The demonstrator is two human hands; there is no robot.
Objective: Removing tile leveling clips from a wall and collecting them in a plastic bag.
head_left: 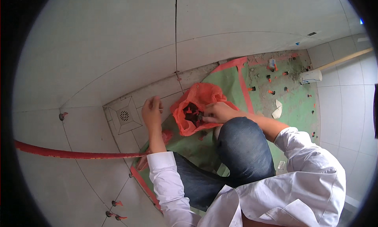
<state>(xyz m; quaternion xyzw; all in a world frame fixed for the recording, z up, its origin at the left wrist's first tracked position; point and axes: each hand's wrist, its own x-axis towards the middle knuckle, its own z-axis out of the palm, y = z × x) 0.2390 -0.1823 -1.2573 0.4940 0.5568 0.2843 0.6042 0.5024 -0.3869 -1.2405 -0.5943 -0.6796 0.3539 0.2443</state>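
Observation:
A crumpled red plastic bag [188, 126] stands with its mouth spread, holding a heap of black and red tile-levelling clips [192, 112]. Over the bag's right rim reaches my right hand [217, 112]. Its fingers are bent together at the clips, and what they grip is too small to tell. My left hand [152, 110] is raised left of the bag, near the tiled wall base. Its fingers are curled in, and anything between them is hidden. Close by, a square floor drain [124, 116] sits in the pale tiles.
Green protective sheeting [232, 81] with red tape covers part of the floor. Scattered clips [271, 92] and debris lie to the right. A red strap-like length [78, 153] crosses at left. More clips [117, 203] stick up from tile joints. A white cylinder [311, 77] on a pole stands far right.

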